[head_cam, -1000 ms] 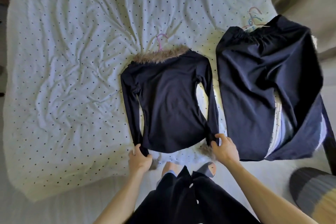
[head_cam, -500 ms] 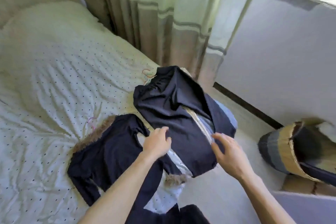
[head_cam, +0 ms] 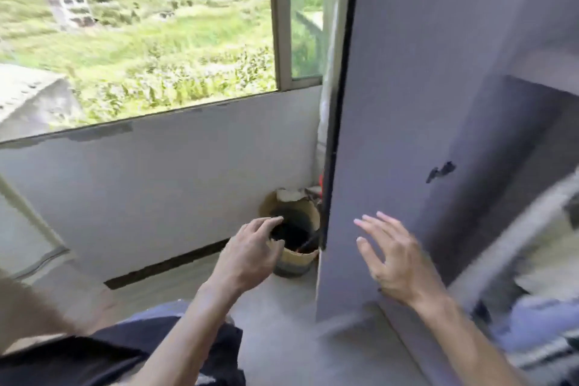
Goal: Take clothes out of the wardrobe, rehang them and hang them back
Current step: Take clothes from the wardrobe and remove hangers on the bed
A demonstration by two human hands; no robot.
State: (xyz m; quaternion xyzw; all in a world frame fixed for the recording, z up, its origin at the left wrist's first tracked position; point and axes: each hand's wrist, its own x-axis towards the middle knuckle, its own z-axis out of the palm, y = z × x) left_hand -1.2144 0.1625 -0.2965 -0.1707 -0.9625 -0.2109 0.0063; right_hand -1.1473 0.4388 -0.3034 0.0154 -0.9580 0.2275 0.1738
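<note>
- At the wardrobe's open door (head_cam: 391, 103), your view has swung away from the bed: half a second ago you faced two dark garments lying on it, and both have left the frame.
- You now face a window (head_cam: 141, 25), with a woven basket (head_cam: 296, 258) on the floor just beside the door's edge.
- Your left hand (head_cam: 247, 255) is released, its fingers loosely curved and holding nothing. It appears in front of the basket.
- Your right hand (head_cam: 396, 263) is spread wide and empty in front of the door panel, below the small dark handle (head_cam: 440, 171). Whether it touches the panel cannot be told.
- Blurred blue fabric (head_cam: 529, 320) lies low inside the wardrobe, at your right.
</note>
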